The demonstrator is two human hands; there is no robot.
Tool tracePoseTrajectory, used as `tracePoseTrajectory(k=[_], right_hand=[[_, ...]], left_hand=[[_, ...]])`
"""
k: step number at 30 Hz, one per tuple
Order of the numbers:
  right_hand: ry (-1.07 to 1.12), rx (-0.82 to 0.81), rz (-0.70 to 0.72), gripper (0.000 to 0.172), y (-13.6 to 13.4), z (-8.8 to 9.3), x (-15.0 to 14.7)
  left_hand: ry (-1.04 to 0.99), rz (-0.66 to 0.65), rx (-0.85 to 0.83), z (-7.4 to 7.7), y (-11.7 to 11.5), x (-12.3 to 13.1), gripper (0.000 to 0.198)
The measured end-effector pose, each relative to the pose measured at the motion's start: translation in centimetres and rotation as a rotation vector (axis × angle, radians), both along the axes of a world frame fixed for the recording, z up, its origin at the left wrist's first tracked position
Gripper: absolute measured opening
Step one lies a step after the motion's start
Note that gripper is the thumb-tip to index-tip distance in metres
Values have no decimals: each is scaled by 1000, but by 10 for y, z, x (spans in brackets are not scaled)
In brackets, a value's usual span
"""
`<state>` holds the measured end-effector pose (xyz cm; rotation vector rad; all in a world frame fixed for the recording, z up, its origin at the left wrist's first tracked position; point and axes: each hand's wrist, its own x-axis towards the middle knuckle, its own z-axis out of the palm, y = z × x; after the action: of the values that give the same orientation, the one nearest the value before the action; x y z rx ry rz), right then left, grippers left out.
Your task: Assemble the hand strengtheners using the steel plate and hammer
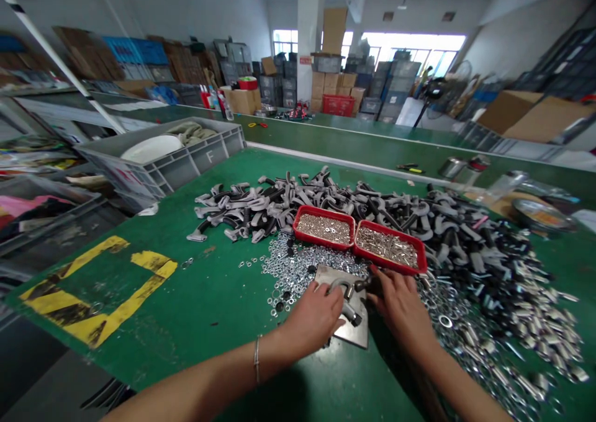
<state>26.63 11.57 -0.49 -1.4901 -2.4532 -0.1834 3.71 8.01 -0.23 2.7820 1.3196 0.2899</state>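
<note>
My left hand point(315, 318) rests on a flat metal plate point(354, 333) on the green table, its fingers curled round a grey U-shaped bolt point(344, 293). My right hand point(399, 305) is closed on the dark threaded end of the same bolt, just below two red trays point(356, 228) filled with small silver nuts and washers. Loose washers point(288, 270) lie scattered around the plate.
A big heap of grey and black U-bolts point(354, 202) stretches behind the trays and along the right side. A grey crate point(186, 158) stands at the back left. Yellow-black floor-style tape point(97, 298) marks the table's left corner. Boxes and crates fill the far room.
</note>
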Motion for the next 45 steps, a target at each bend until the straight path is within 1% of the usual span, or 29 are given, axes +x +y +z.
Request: tracePoseTrajectory(k=[2,3,5,6,8,11,12,14,17,18,20,22,23,25,27,29,30,31,32,33,35,36,37,38,40,42,43,44,45], right_hand=[[-102,8,-76,26,-12,-1,17],[-125,-18,-79,23,-17,-3,23],[-108,-57,-67,20,-24,-5,31],[-51,-86,-70,18,-26,-5,32],[127,-198,-99,16,-27,-2,30],[390,-442,-139,23,-25,9,20],[411,-491,-148,26,-24,13,16],[379,-561,-144,30,-20,20,10],[310,-650,-98,28,-15,29,2],[322,-660,-84,29,-15,32,-1],[372,-654,-62,33,-17,38,-7],[348,-647,-65,35,-22,41,-13],[309,-652,-68,34,-24,42,-16],[254,-691,-54,33,-29,41,-18],[354,-788,-49,38,-33,36,-15],[522,-977,-128,46,-40,28,-3],[583,-1066,-199,51,-43,23,6],[605,-1119,-260,55,-46,19,16],[583,-1124,-298,57,-48,14,28],[522,-1074,-309,57,-49,11,39],[343,-851,-286,53,-44,7,59],[256,-723,-264,50,-38,6,64],[186,-610,-245,46,-31,6,67],[143,-513,-232,42,-23,5,66],[108,-400,-215,32,-6,1,56],[100,-362,-237,24,10,-6,39],[98,-353,-254,22,16,-10,31],[94,-346,-265,20,21,-14,24],[93,-340,-271,17,25,-17,19]], left_hand=[[-8,26,-13,-1,-8,0,43],[-15,38,-27,-2,-10,0,42],[-46,77,-56,-3,-12,1,42],[-67,97,-67,-3,-13,1,43],[-103,122,-78,-3,-14,2,45],[-128,131,-91,-3,-14,3,45],[-133,135,-95,-3,-15,3,44],[-143,143,-101,-3,-15,4,43],[-177,174,-114,-6,-17,3,44],[-196,200,-119,-8,-18,3,48],[-242,283,-122,-14,-20,4,66],[-276,370,-123,-19,-22,6,84],[-284,403,-125,-21,-23,6,90],[-283,440,-129,-21,-23,8,94],[-278,445,-132,-18,-22,9,93],[-290,415,-145,-12,-18,7,86],[-317,395,-170,-9,-15,5,82],[-362,383,-222,-5,-12,3,77],[-427,374,-309,-3,-9,0,72],[-506,367,-422,0,-5,-3,67],[-667,369,-613,2,3,-9,62],[-718,376,-639,3,6,-13,62],[-736,385,-611,3,9,-16,63],[-722,397,-547,3,10,-19,63],[-637,405,-421,2,7,-23,55],[-549,390,-365,0,-4,-24,40],[-521,390,-348,-2,-11,-22,37],[-497,393,-331,-4,-20,-18,39],[-473,397,-318,-6,-27,-13,47]])
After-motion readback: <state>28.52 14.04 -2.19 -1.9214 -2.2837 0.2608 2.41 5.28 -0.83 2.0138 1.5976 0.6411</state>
